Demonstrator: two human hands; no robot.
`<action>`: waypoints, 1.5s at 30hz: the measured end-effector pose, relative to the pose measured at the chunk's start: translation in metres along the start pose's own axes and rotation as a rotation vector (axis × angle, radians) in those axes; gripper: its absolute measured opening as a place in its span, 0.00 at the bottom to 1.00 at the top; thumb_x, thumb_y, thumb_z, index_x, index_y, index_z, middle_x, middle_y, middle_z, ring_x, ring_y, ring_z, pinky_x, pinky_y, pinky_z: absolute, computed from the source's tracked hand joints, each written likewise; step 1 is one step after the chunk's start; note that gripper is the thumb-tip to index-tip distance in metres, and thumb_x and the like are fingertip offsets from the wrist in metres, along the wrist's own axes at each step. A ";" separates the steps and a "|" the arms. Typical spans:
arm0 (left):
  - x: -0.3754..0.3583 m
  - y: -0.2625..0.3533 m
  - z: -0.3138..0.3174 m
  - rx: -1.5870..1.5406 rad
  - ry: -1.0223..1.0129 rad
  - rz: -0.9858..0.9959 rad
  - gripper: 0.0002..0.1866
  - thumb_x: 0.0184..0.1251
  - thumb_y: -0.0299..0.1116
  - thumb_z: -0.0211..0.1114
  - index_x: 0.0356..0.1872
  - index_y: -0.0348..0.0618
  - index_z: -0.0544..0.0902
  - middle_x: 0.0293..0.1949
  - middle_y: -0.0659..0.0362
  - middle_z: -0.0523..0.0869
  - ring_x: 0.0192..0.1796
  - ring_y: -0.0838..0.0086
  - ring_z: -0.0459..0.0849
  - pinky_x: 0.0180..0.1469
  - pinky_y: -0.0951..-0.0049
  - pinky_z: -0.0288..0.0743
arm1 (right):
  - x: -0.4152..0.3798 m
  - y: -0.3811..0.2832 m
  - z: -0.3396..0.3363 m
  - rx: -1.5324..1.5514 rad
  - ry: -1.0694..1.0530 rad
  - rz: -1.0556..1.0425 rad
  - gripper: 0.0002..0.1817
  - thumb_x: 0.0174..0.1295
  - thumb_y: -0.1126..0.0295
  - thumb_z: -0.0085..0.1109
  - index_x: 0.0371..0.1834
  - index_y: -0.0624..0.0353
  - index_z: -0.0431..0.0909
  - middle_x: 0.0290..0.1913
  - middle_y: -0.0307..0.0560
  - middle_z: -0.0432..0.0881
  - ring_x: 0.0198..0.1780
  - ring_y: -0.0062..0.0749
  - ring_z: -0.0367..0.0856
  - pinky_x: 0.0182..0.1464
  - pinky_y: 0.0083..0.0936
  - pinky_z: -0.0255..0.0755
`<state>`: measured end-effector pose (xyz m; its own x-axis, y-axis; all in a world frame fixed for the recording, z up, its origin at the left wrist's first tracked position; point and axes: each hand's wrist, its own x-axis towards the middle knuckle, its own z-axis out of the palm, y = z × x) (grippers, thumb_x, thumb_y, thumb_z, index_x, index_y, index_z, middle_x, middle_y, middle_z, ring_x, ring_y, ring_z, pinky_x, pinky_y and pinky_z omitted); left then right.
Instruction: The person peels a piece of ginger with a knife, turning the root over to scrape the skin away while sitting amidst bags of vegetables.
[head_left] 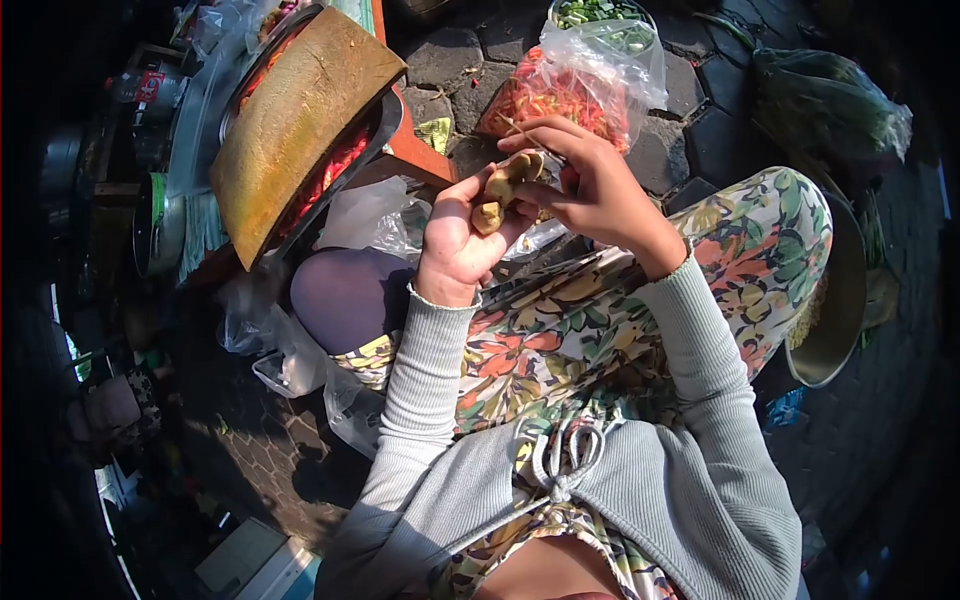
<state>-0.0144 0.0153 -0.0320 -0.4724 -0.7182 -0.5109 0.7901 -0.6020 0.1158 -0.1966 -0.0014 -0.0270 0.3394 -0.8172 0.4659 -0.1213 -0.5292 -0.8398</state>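
Note:
A knobbly, pale brown ginger root (492,216) lies across the fingers of my left hand (450,245), whose palm is turned up and whose fingers curl around the root. My right hand (612,195) is closed right at the root's upper end, with the thumb against it and the index finger arched over. A thin brownish sliver shows by its fingertips, and a bit of red shows within the grip; I cannot tell what the right hand holds. Both hands are above the lap, over the floral trousers (530,350).
A worn wooden board (300,120) rests tilted over a tray of red chillies (335,185) at left. Ahead lie a plastic bag of cut chillies (545,100), a bowl of chopped greens (605,15) and bagged greens (830,95). A metal basin (845,300) stands right; plastic bags (295,350) lie left.

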 end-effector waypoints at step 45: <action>-0.044 0.017 0.029 0.826 0.026 0.547 0.18 0.63 0.32 0.51 0.49 0.30 0.77 0.36 0.55 0.85 0.29 0.79 0.83 0.25 0.82 0.76 | -0.011 -0.048 0.006 -0.397 -0.168 0.020 0.42 0.54 0.61 0.61 0.72 0.52 0.52 0.15 0.45 0.74 0.17 0.39 0.75 0.21 0.33 0.65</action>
<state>0.0084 0.0270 0.0168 -0.1068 -0.9680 -0.2272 0.3713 -0.2508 0.8940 -0.1891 0.0346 0.0068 0.4769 -0.7968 0.3710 -0.4675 -0.5874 -0.6606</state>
